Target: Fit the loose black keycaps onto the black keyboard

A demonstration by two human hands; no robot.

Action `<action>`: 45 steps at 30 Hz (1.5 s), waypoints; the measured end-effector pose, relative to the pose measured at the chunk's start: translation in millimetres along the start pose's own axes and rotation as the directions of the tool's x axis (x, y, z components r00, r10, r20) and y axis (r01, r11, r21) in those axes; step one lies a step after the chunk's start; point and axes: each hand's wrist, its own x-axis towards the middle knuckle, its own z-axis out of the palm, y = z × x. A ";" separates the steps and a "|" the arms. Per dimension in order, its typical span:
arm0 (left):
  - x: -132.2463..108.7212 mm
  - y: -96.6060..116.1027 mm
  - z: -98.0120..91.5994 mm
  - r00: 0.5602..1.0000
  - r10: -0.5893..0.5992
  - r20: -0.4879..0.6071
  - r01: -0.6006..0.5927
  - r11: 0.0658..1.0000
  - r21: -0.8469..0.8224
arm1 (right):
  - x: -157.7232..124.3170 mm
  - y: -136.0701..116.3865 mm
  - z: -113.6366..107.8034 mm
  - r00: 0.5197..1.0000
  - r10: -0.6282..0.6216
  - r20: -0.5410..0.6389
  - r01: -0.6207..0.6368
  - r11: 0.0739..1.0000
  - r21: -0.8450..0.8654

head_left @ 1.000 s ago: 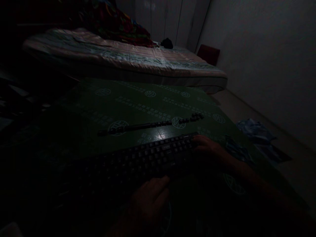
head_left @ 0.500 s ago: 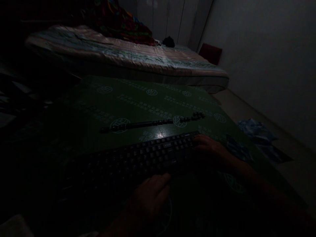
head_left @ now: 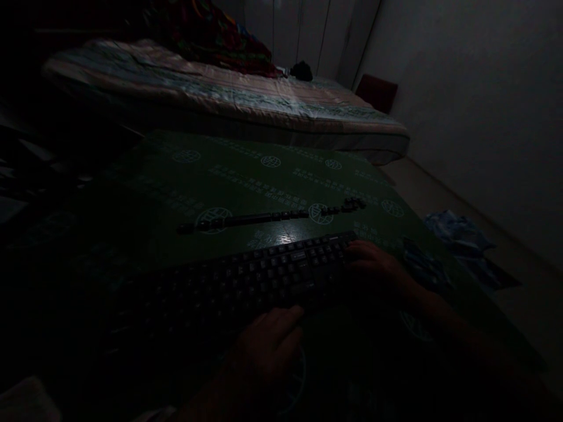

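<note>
Though it is dark, keyboard (head_left: 264,275) tops green mat (head_left: 246,176) — bed (head_left: 220,99) beyond

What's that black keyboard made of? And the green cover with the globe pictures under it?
The black keyboard looks like matt hard plastic: separate moulded keys with a dull sheen. The green cover with globe prints seems to be a smooth, glossy sheet, probably plastic or coated board, since light glints off it. The dim picture leaves that open.
</note>
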 end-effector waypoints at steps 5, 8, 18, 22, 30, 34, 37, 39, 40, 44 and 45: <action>-1.4 -0.7 1.2 1.000 -0.004 0.002 0.004 1.000 -0.026 | -7.8 4.0 4.7 0.998 0.012 -0.058 -0.008 0.998 0.058; -2.5 -1.2 3.2 0.999 -0.032 0.014 0.032 0.999 -0.027 | -8.4 10.3 4.1 1.000 0.009 -0.023 -0.007 0.996 0.088; -2.4 -0.9 3.9 0.999 -0.025 0.026 0.025 1.000 0.001 | -4.9 17.2 5.7 1.000 0.024 0.020 -0.027 0.978 0.205; -3.4 -1.6 5.4 1.000 -0.012 0.021 0.012 1.000 0.007 | -5.7 18.5 7.8 1.000 0.020 0.015 -0.023 0.980 0.198; -3.6 -1.8 5.6 0.999 0.018 0.035 -0.019 0.999 0.039 | -4.5 11.4 5.9 0.999 0.030 -0.021 -0.028 0.994 0.108; 2.4 0.5 -0.7 0.999 0.037 -0.012 -0.036 0.998 0.052 | -8.1 7.5 7.3 0.997 0.061 -0.047 -0.057 0.994 0.091; 6.2 1.7 -4.7 0.998 0.055 -0.028 -0.054 0.998 0.041 | -9.5 5.0 7.7 0.994 0.071 -0.086 -0.065 0.996 0.066; 6.8 1.6 -4.4 0.999 0.050 -0.020 -0.050 0.998 0.027 | -9.8 3.2 7.8 0.993 0.064 -0.102 -0.060 0.997 0.043; 6.6 1.4 -3.6 0.999 0.046 -0.017 -0.045 0.999 0.023 | -9.9 2.2 8.0 0.992 0.051 -0.113 -0.048 0.998 0.030; 4.5 0.5 0.4 0.999 0.036 -0.009 -0.036 0.999 0.015 | -12.5 -1.6 10.8 0.987 -0.004 -0.159 0.000 1.000 -0.024; 4.0 0.5 0.8 0.999 0.035 -0.010 -0.035 0.999 0.014 | -13.6 -2.4 11.8 0.985 -0.006 -0.172 0.001 1.000 -0.028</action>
